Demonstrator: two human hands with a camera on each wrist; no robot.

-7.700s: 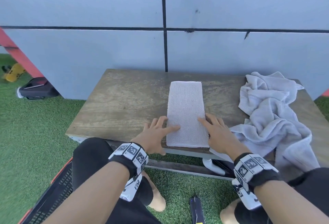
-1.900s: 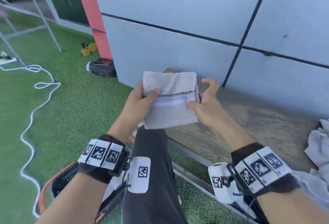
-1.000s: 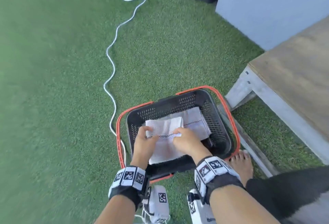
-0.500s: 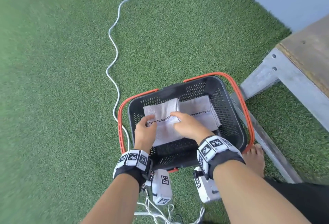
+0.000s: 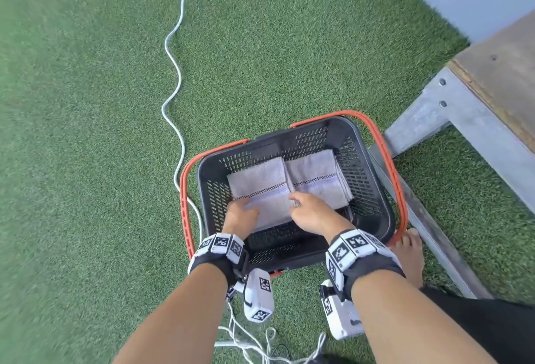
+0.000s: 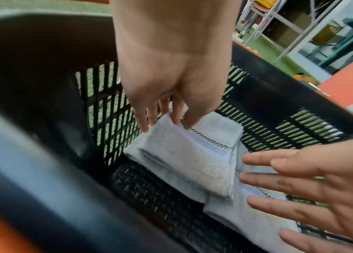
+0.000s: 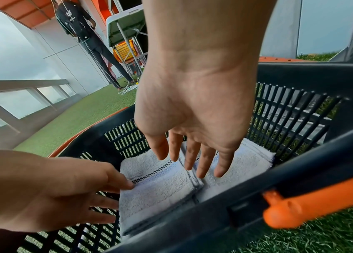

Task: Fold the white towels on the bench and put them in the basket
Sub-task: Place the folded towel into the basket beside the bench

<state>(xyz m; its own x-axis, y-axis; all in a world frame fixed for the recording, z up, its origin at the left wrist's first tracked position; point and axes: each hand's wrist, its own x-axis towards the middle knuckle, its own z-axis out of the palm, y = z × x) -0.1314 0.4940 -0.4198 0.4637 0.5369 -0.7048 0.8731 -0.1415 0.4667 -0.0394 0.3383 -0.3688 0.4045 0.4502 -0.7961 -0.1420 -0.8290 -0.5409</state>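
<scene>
A black basket (image 5: 385,213) with orange handles stands on the grass. Inside it two folded white towels lie side by side: the left towel (image 5: 257,181) and the right towel (image 5: 315,172), each with a checked stripe. My left hand (image 5: 246,208) reaches into the basket, its straight fingertips touching the left towel's (image 6: 193,157) near left edge. My right hand (image 5: 293,200) hovers over the seam between the towels with fingers straight and spread, holding nothing. In the right wrist view the right hand (image 7: 193,162) hangs just above both towels, and the left hand (image 7: 106,188) rests against the left towel (image 7: 156,188).
The wooden bench (image 5: 498,74) on a grey metal frame stands to the right of the basket. A white cable (image 5: 173,74) snakes over the grass to the basket's left. My bare foot (image 5: 408,253) is beside the basket's right corner. A person (image 7: 84,34) stands far off.
The folded towel went from the bench into the basket. Both hands have let go of it: it now lies flat beside the other towel, and the fingers have straightened.
</scene>
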